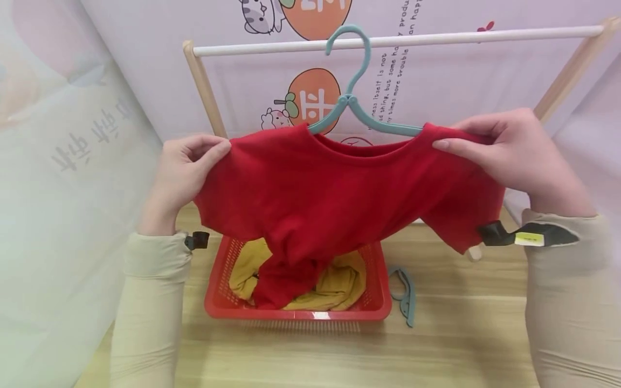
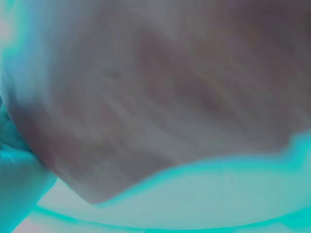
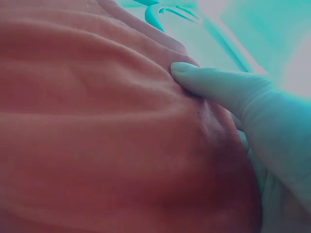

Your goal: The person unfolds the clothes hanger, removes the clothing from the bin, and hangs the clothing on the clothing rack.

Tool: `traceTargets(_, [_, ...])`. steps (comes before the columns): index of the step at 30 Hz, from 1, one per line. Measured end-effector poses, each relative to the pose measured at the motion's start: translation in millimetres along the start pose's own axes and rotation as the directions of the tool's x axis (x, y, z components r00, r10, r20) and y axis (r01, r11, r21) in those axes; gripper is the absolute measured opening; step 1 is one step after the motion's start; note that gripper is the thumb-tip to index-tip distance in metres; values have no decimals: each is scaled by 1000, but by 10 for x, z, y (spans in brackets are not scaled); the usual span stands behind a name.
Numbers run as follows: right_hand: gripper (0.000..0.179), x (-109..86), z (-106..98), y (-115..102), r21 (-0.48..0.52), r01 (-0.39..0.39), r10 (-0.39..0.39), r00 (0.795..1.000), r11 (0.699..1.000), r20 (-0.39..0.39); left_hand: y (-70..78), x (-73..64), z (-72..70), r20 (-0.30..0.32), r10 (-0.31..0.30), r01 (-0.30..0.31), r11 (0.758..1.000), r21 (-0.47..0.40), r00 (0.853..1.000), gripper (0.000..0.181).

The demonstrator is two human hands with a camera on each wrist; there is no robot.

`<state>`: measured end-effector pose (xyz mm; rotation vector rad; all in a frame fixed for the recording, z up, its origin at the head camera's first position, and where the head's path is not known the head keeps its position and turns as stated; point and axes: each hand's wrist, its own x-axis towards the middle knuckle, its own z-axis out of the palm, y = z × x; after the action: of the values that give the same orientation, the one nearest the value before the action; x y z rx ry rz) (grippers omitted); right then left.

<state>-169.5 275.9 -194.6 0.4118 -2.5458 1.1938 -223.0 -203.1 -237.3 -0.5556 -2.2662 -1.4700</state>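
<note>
Probably fitting the red T-shirt (image 1: 301, 188) onto the blue clothes hanger (image 1: 348, 100); next, perhaps needing to level it before hanging from the white rod (image 1: 436, 39). Pinched near both shoulders by left hand (image 1: 181, 171) and right hand (image 1: 521, 153), above the red basket (image 1: 262, 313). Pointing neckline-up, with long axis running left to right.

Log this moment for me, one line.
left hand: pinches red shirt; right hand: pinches opposite shoulder; upper hanger: arms inside red shirt; red basket: below, yellow clothing inside

Folded blue hanger (image 1: 407, 308) on wooden surface (image 1: 451, 345); printed wall (image 1: 466, 81).
</note>
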Motion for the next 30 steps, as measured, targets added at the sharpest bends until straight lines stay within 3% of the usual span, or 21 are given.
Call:
traceTargets(4, [27, -33, -152, 15, 17, -21, 22, 998, 1000, -64, -9, 25, 62, 62, -45, 48, 998, -45, 997, 24])
traceTargets(7, [28, -45, -295, 20, 20, -29, 31, 992, 999, -119, 48, 104, 131, 47, -41, 45, 995, -89, 998, 24])
traceTargets(13, [25, -31, -632, 47, 33, -106, 110, 974, 994, -198, 264, 398, 253, -35, 51, -55, 990, -129, 998, 18])
traceTargets(16, [25, -16, -757, 59, 63, -102, 113, 971, 993, -208, 428, 545, 329, -54, 87, -91, 993, -78, 995, 20])
traceTargets(18, [27, -19, -795, 56, 81, -93, 109, 970, 992, -219, 539, 613, 415, -65, 165, -165, 986, 1, 984, 27])
traceTargets(19, [27, -27, -799, 55, 80, -93, 109, 969, 992, -224, 590, 635, 470, -65, 223, -220, 974, 50, 973, 32])
traceTargets(20, [27, -39, -798, 50, 86, -106, 123, 967, 991, -225, 633, 655, 535, -63, 302, -296, 951, 94, 951, 38])
traceTargets(23, [25, -80, -773, 37, 98, -138, 157, 959, 986, -235, 721, 703, 764, -36, 527, -508, 833, 219, 849, 50])
traceTargets(26, [25, -105, -764, 25, 92, -163, 181, 952, 982, -246, 757, 763, 997, 22, 631, -604, 732, 315, 776, 52])
traceTargets(30, [25, -91, -820, 30, 42, -159, 164, 950, 986, -265, 765, 871, 1231, 46, 648, -604, 678, 420, 760, 43])
